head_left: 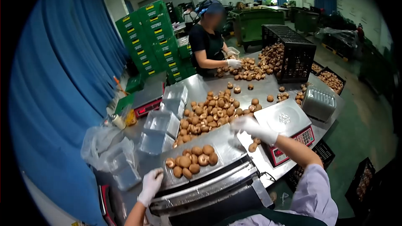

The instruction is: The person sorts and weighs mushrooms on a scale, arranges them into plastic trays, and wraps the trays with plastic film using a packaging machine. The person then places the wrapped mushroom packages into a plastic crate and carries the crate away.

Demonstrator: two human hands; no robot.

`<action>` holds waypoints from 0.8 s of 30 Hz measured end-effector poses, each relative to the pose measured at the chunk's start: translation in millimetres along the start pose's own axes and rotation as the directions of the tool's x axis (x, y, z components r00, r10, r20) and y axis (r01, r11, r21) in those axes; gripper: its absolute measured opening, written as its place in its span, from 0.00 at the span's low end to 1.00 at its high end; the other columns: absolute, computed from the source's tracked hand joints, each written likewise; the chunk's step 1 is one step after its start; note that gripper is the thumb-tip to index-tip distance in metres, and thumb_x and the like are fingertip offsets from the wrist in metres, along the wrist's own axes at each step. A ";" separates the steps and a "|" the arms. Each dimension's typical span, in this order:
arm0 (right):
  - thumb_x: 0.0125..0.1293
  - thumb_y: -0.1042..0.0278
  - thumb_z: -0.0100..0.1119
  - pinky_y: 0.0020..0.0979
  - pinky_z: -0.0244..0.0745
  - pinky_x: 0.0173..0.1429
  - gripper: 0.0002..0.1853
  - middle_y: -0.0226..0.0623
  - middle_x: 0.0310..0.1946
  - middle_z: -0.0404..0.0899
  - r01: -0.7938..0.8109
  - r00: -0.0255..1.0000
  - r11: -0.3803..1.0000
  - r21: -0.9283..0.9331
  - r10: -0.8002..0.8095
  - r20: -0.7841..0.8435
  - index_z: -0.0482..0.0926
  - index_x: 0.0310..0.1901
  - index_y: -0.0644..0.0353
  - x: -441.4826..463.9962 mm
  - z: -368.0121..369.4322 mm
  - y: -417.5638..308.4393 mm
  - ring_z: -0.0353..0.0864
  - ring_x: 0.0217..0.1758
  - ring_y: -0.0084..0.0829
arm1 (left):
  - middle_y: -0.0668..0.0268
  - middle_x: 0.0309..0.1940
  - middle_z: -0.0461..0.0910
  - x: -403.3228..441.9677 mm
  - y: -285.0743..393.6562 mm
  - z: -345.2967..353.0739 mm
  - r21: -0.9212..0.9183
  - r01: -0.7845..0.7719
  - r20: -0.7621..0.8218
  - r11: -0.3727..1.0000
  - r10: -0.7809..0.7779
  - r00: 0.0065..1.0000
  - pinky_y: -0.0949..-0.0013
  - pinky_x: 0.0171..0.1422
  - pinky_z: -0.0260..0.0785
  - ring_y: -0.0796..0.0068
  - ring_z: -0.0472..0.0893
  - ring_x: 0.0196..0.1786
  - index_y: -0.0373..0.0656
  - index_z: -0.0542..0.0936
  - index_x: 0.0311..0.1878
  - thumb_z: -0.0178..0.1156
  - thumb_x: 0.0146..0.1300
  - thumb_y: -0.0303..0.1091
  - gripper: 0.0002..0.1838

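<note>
A clear plastic tray (169,179) filled with brown mushrooms (184,162) sits on the metal ledge in front of me. My left hand (150,186), in a white glove, has its fingers curled at the tray's left edge. Over the right end of the loose mushroom pile (211,113) is my right hand (256,129), also gloved and beside the silver weighing scale (282,118). Motion smears its fingers, so whether it holds a mushroom is unclear. A few mushrooms lie just below that hand.
Empty clear trays (158,126) stand left of the pile, near a second scale (146,100). Across the table a co-worker (208,44) handles mushrooms beside a tipped black crate (295,54). Clear containers (319,102) stand at right; green crates (153,37) are stacked behind.
</note>
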State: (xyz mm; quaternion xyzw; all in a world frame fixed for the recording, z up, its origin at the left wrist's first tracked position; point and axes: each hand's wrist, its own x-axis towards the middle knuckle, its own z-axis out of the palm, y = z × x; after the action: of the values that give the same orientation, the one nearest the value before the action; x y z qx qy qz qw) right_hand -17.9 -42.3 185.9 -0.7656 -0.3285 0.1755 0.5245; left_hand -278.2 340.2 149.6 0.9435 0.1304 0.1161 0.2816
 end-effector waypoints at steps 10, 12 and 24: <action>0.57 0.70 0.50 0.34 0.75 0.38 0.17 0.40 0.45 0.72 0.806 0.587 0.304 -0.507 -0.307 0.749 0.72 0.49 0.62 -79.2 52.3 1.3 0.74 0.40 0.36 | 0.73 0.46 0.75 -58.4 23.9 -42.9 0.317 -0.814 0.715 0.487 0.441 0.542 0.70 0.29 0.71 0.72 0.76 0.30 0.55 0.74 0.53 0.52 0.55 0.31 0.20; 0.55 0.69 0.51 0.32 0.73 0.29 0.18 0.40 0.38 0.71 0.862 0.507 0.296 -0.412 -0.474 0.720 0.72 0.47 0.67 -77.5 58.6 9.5 0.73 0.31 0.34 | 0.72 0.46 0.74 -60.4 16.3 -39.7 0.316 -0.840 0.698 0.441 0.492 0.520 0.70 0.27 0.71 0.72 0.76 0.30 0.55 0.74 0.53 0.51 0.55 0.30 0.20; 0.53 0.66 0.51 0.32 0.72 0.30 0.19 0.42 0.33 0.70 0.814 0.578 0.308 -0.492 -0.352 0.736 0.73 0.43 0.72 -82.6 55.2 11.5 0.70 0.35 0.35 | 0.57 0.42 0.77 -59.7 33.8 -43.7 0.255 -0.654 0.716 0.712 0.316 0.623 0.61 0.44 0.69 0.57 0.75 0.40 0.43 0.76 0.49 0.50 0.62 0.32 0.14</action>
State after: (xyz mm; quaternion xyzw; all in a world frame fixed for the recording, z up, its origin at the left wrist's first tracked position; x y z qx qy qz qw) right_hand -107.8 -63.8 147.6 -0.6521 -0.7569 -0.0149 0.0409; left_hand -340.9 316.2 195.5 0.9620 -0.2158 -0.1668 0.0131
